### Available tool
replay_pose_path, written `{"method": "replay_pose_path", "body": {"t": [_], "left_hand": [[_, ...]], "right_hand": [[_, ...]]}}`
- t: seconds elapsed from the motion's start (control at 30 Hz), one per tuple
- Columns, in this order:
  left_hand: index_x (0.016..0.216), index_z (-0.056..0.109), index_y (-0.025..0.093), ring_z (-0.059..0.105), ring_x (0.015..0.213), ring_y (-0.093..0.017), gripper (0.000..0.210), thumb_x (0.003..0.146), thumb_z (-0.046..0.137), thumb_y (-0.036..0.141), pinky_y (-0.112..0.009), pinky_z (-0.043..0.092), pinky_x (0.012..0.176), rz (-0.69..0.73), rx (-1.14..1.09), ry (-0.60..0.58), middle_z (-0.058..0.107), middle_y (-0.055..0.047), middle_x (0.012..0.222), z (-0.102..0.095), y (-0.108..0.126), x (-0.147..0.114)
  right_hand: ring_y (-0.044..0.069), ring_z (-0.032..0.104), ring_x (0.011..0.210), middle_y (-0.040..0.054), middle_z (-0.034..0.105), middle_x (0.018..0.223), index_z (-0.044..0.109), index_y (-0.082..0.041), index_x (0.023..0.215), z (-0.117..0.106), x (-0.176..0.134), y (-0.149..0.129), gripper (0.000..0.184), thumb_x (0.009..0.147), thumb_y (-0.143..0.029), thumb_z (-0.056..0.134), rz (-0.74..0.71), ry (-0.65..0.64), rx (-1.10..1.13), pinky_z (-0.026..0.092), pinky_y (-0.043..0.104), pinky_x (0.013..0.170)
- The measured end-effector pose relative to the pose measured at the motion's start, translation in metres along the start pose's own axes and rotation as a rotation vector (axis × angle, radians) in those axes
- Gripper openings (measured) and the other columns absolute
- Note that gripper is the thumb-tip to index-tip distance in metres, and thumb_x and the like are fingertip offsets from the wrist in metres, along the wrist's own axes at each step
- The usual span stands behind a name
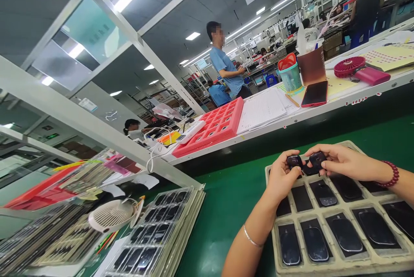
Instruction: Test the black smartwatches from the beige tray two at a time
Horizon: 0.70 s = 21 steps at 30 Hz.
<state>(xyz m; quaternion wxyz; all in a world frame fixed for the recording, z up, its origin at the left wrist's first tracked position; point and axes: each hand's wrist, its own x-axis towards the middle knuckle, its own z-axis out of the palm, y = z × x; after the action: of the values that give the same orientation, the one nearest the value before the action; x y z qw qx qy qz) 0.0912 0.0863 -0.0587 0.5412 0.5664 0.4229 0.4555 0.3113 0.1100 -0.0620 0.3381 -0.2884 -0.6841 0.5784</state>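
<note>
My left hand (280, 178), with a thin bracelet on its wrist, is closed on a small dark glossy rounded piece (294, 162), pinched between thumb and fingers. A similar dark glossy piece (316, 160) is gripped in my right hand (344, 163), which wears a red bead bracelet. Both hands are close together over the far side of a beige moulded tray (278, 270). In the tray's compartments lie several dark rounded-corner panels (346, 234), many on black backing sheets. One far compartment shows just a black sheet (302, 199).
Stacked clear trays of dark pieces (152, 225) stand left on the green tabletop (223, 208), beside a white fan (111, 216). A raised shelf bears a red foam tray (213, 126), papers (263, 109), a phone (315, 94) and a pink fan (349, 66). Several people are beyond.
</note>
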Motion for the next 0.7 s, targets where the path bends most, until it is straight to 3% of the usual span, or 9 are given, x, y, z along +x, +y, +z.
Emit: {"method": "replay_pose_path", "body": {"t": [0.1,0.23,0.43,0.7], "left_hand": [[0.115,0.062,0.016,0.064,0.08,-0.014,0.045,0.072,0.073,0.016,-0.027,0.053,0.076,0.005,-0.008,0.009,0.072,-0.005,0.095,-0.0001,-0.0005,0.0003],[0.113,0.064,0.015,0.06,0.069,-0.011,0.041,0.074,0.076,0.022,-0.027,0.052,0.07,0.012,-0.03,-0.002,0.071,-0.005,0.089,-0.0007,-0.0009,0.0014],[0.102,0.068,0.016,0.062,0.072,-0.014,0.032,0.074,0.08,0.027,-0.026,0.053,0.066,0.026,-0.051,-0.008,0.071,-0.005,0.083,-0.0001,-0.0013,0.0013],[0.095,0.07,0.014,0.062,0.072,-0.014,0.031,0.077,0.079,0.038,-0.024,0.053,0.061,0.021,-0.035,-0.019,0.071,-0.006,0.08,-0.0009,-0.0008,-0.0022]], "right_hand": [[0.022,0.07,0.087,0.0068,0.073,0.104,0.068,-0.022,0.126,-0.0004,0.0001,0.0019,0.043,0.085,-0.03,0.073,-0.015,-0.004,0.004,0.059,0.031,0.076],[0.02,0.069,0.077,0.0053,0.072,0.093,0.069,-0.021,0.125,-0.0016,-0.0003,0.0037,0.04,0.088,-0.036,0.07,0.0,-0.009,0.009,0.058,0.031,0.069],[0.021,0.07,0.078,0.0047,0.071,0.092,0.069,-0.022,0.123,-0.0013,-0.0015,0.001,0.039,0.086,-0.034,0.069,0.024,-0.03,-0.008,0.058,0.031,0.068],[0.018,0.069,0.066,0.0037,0.071,0.081,0.071,-0.019,0.12,-0.0061,0.0008,0.0097,0.04,0.093,-0.048,0.066,0.02,-0.057,0.017,0.056,0.028,0.061]]}}
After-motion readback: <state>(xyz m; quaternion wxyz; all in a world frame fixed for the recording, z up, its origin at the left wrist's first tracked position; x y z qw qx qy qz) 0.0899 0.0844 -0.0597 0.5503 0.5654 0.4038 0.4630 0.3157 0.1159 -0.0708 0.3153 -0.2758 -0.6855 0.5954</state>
